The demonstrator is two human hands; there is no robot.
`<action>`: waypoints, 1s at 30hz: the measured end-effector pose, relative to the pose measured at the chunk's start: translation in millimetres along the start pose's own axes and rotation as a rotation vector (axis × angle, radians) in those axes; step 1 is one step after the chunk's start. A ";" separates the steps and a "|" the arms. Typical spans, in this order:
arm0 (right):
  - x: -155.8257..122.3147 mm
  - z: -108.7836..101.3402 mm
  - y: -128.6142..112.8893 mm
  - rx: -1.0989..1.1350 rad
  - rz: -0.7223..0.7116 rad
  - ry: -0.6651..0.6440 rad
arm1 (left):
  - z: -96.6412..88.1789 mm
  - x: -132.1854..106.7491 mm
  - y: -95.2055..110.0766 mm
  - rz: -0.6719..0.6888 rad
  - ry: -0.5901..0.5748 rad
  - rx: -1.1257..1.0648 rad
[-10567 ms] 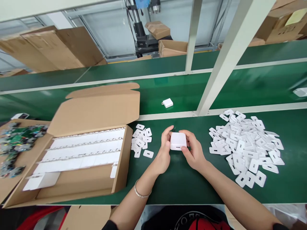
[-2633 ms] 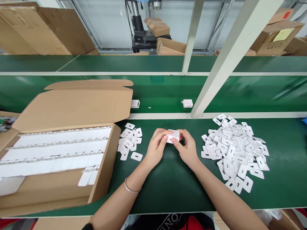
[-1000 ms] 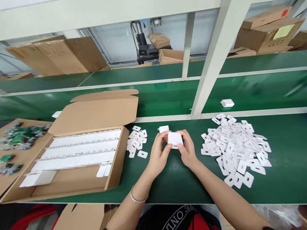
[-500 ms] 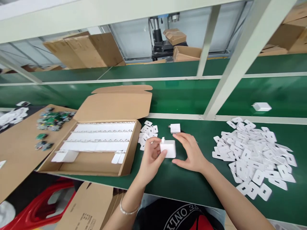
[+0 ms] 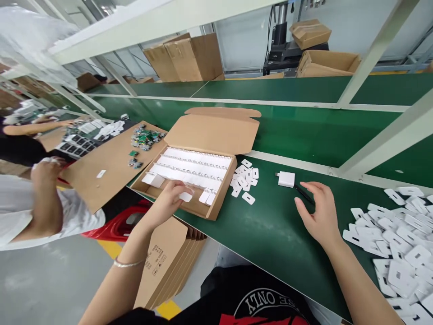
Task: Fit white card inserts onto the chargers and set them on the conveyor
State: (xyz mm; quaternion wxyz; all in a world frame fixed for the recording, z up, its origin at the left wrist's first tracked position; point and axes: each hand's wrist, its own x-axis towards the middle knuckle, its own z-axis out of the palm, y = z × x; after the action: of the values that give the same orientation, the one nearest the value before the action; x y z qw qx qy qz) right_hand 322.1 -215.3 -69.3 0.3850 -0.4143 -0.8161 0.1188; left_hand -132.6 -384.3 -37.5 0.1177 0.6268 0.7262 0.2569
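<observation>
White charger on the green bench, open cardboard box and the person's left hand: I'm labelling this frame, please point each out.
white charger (image 5: 286,179), head view, on its top face.
open cardboard box (image 5: 213,133), head view, on the raised lid.
left hand (image 5: 171,198), head view, on the back of the hand.

I can't tell what my left hand (image 5: 169,201) grips inside the cardboard box (image 5: 216,210), and the heap of white plates (image 5: 395,239) right of it runs off-frame.

White charger (image 5: 186,197) held low in open carton (image 5: 216,210).
</observation>
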 end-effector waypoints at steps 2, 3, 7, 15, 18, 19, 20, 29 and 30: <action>0.6 1.1 6.0 -0.074 0.035 0.020 | 11.2 6.4 -1.5 0.001 -0.042 0.021; 0.4 1.8 10.5 -0.118 0.061 0.029 | 15.9 8.3 -0.1 -0.001 -0.060 0.010; -3.4 3.8 35.9 -0.302 0.207 0.033 | 26.8 7.0 11.9 -0.081 -0.093 -0.184; -4.2 2.1 54.1 -0.226 0.354 -0.202 | 42.0 7.8 23.2 -0.252 0.000 -0.471; -4.2 3.2 46.6 -0.241 0.328 -0.240 | 43.5 9.5 37.8 -0.218 0.125 -0.247; -4.6 3.9 44.8 -0.257 0.325 -0.236 | 44.1 9.1 47.7 -0.172 0.211 -0.144; -5.0 4.6 43.6 -0.275 0.329 -0.225 | 45.2 8.3 60.1 -0.111 0.303 -0.051; -1.2 -5.1 32.2 -0.410 0.557 -0.131 | 134.6 33.1 198.0 0.308 0.217 0.014; 0.9 -10.0 30.1 -0.414 0.560 -0.115 | 151.8 42.9 208.7 0.305 0.148 0.023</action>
State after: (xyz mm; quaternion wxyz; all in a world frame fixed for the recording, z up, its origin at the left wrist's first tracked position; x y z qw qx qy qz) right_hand 346.6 -196.9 -77.6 0.1988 -0.6841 -0.6978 0.0747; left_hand 111.6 -291.1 -49.9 0.0163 0.7105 0.6320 0.3090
